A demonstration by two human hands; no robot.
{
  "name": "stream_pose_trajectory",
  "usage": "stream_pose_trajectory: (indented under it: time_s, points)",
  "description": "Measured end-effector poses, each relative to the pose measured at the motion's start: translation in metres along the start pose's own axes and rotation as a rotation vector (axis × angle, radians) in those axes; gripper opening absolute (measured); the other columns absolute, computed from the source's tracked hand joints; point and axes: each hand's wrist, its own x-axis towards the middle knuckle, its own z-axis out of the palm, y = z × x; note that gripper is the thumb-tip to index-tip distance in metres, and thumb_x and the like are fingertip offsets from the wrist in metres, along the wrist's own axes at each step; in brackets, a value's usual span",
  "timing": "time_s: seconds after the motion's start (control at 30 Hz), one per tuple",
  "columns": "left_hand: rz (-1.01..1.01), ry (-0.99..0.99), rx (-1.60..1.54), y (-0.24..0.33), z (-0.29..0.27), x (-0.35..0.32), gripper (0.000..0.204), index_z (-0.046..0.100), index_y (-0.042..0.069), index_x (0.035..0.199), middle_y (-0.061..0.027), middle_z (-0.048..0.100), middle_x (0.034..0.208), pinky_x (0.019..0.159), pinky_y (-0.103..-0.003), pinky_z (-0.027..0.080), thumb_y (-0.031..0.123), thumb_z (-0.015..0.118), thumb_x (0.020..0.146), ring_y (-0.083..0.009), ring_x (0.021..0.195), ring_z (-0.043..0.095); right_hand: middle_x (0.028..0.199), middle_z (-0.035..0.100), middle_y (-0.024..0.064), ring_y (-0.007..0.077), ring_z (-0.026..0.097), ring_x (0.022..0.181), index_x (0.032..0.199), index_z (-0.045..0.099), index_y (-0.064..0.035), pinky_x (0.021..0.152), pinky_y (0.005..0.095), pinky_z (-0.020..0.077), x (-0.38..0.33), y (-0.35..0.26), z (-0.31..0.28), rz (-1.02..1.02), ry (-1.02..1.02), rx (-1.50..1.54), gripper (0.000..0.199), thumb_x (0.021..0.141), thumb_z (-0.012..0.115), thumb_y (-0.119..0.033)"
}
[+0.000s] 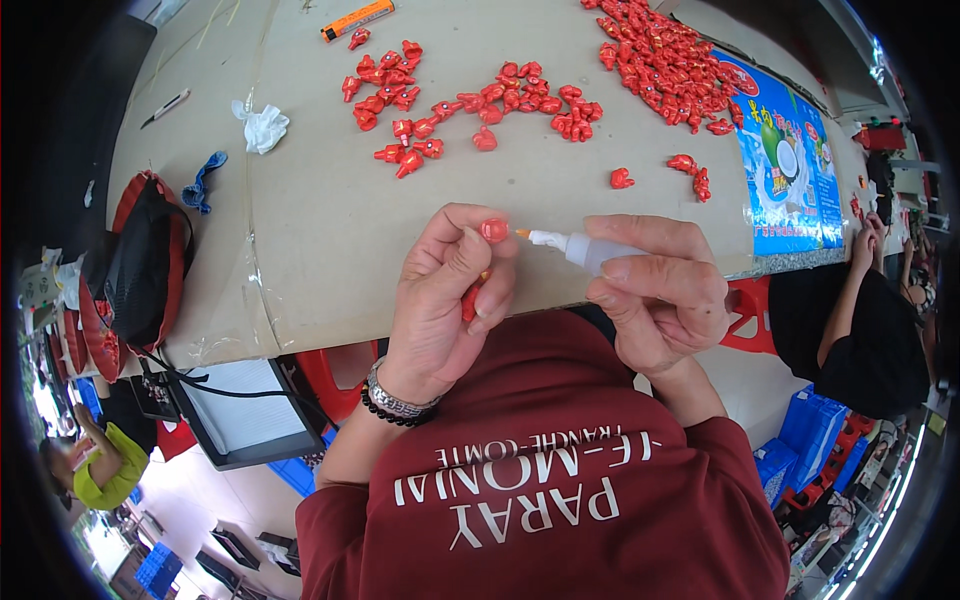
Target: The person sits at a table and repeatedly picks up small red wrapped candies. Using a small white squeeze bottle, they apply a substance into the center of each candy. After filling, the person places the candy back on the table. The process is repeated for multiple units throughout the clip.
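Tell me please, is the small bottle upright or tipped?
Tipped: the right hand holds the bottle sideways, its orange tip pointing left.

This looks to me like a small-assembly workshop: a broad worktable [330, 215] spans the frame's upper half, with small red pieces [665, 65] heaped at upper right. A person in black [850, 330] sits beside it at the right, someone in yellow-green [115, 468] is at lower left, and blue crates [815, 430] stand at lower right.
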Motion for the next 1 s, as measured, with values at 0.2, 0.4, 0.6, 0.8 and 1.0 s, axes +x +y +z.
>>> stream_pose_trajectory:
  time_s: [0.2,0.4,0.6,0.8,1.0]
  points:
    - [-0.039,-0.008,-0.033,-0.0009,-0.0005,-0.0018,0.018,0.054,0.004,0.108,-0.0050,0.061,0.091,0.038,-0.018,0.030,0.017,0.051,0.096,-0.0057,0.052,0.042,0.091,0.065,0.0197,0.0182,0.066,0.068,0.091,0.064,-0.0030,0.053,0.0259,0.0533,-0.0014,-0.0032,0.0023,0.048,0.008,0.000,0.017,0.076,0.072,-0.001]
    - [-0.051,0.001,-0.034,0.0010,0.0016,-0.0024,0.017,0.054,0.005,0.105,-0.0049,0.061,0.091,0.040,-0.018,0.030,0.019,0.052,0.096,-0.0055,0.052,0.042,0.092,0.066,0.0182,0.0188,0.065,0.067,0.090,0.064,-0.0041,0.053,0.0259,0.0526,-0.0020,-0.0008,0.0028,0.026,0.014,-0.033,0.020,0.072,0.074,-0.001]
    - [0.005,0.007,-0.003,0.0000,0.0002,-0.0019,0.016,0.053,0.005,0.107,-0.0058,0.062,0.093,0.038,-0.017,0.030,0.015,0.053,0.095,-0.0051,0.051,0.042,0.092,0.066,0.0174,0.0190,0.065,0.067,0.089,0.065,-0.0051,0.053,0.0263,0.0527,-0.0022,-0.0029,0.0022,0.049,0.008,-0.059,0.022,0.071,0.075,-0.001]
    - [0.052,0.081,0.095,0.0007,0.0052,-0.0026,0.016,0.052,0.006,0.108,-0.0061,0.062,0.092,0.039,-0.017,0.029,0.011,0.055,0.094,-0.0039,0.050,0.041,0.092,0.066,0.0168,0.0191,0.066,0.066,0.090,0.065,-0.0054,0.054,0.0264,0.0529,-0.0025,-0.0042,0.0006,0.033,0.004,-0.069,0.023,0.070,0.076,-0.001]
    - [0.061,0.090,0.121,0.0013,0.0070,-0.0026,0.017,0.051,0.006,0.110,-0.0068,0.060,0.091,0.040,-0.017,0.029,0.010,0.055,0.093,-0.0042,0.051,0.040,0.092,0.067,0.0166,0.0201,0.066,0.067,0.090,0.066,-0.0056,0.054,0.0268,0.0527,-0.0015,-0.0026,0.0003,0.022,0.006,-0.069,0.025,0.069,0.077,-0.002]
